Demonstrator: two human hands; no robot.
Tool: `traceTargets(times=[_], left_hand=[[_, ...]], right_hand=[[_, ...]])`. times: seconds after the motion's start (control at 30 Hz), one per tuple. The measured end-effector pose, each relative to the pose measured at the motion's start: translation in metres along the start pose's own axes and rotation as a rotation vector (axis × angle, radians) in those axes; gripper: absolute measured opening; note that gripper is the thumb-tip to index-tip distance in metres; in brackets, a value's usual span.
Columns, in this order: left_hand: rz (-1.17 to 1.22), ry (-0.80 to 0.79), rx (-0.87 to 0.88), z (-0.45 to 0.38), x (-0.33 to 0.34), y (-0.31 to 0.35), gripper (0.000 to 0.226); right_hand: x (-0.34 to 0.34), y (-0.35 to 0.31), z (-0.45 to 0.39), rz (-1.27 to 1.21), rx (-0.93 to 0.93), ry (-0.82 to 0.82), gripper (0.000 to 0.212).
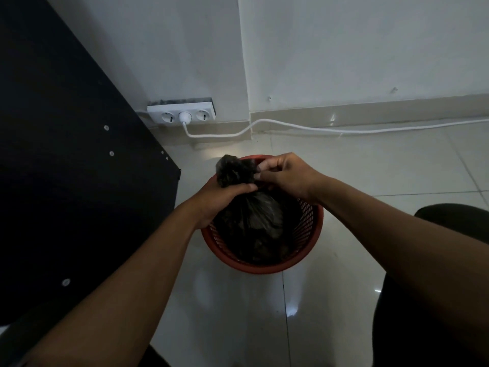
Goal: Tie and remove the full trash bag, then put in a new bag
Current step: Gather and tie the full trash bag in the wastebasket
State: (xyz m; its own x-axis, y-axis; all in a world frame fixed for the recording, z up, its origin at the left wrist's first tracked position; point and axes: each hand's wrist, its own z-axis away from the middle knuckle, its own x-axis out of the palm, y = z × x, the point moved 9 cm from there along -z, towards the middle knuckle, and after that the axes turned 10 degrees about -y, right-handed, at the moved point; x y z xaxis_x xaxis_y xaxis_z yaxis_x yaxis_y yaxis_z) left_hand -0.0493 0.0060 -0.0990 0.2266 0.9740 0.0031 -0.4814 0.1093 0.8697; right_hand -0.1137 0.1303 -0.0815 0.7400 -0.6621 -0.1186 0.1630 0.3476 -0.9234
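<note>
While the black trash bag sits inside the red mesh bin on the pale tiled floor, our left hand is closed tight around its gathered neck, and our right hand pinches the bunched top above it between thumb and fingers.

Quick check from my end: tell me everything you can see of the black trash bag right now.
The black trash bag is thin, crinkled, slightly see-through plastic, bulging with contents that cannot be made out. Its body sits inside the red mesh bin on the tiled floor. The top is gathered into a neck that rises above the rim. The left hand grips that neck from the side, while the right hand pinches the bunched loose end above it. No finished knot is visible.
</note>
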Motion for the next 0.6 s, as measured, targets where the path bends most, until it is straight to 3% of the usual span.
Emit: traceTargets(times=[0.1,0.2,0.3,0.4,0.53,0.6], left_hand=[[0.042,0.021,-0.073,0.003,-0.004,-0.009,0.030],[0.043,0.052,-0.080,0.002,-0.003,-0.006,0.019],[0.045,0.043,-0.079,0.001,-0.001,-0.004,0.021],[0.067,0.001,-0.078,0.001,0.000,-0.003,0.020],[-0.017,-0.046,-0.086,0.002,0.001,-0.003,0.020],[-0.072,-0.067,-0.084,0.004,0.000,-0.003,0.018]], right_hand=[[0.002,0.004,-0.003,0.012,0.005,0.005,0.013],[0.015,0.004,-0.005,-0.024,0.025,-0.089,0.015],[0.018,0.012,-0.004,-0.148,0.082,-0.143,0.013],[0.015,0.021,-0.002,-0.225,0.124,-0.139,0.026],[0.014,0.026,-0.003,-0.208,0.120,-0.123,0.005],[0.018,0.024,-0.004,-0.155,0.096,-0.137,0.011]])
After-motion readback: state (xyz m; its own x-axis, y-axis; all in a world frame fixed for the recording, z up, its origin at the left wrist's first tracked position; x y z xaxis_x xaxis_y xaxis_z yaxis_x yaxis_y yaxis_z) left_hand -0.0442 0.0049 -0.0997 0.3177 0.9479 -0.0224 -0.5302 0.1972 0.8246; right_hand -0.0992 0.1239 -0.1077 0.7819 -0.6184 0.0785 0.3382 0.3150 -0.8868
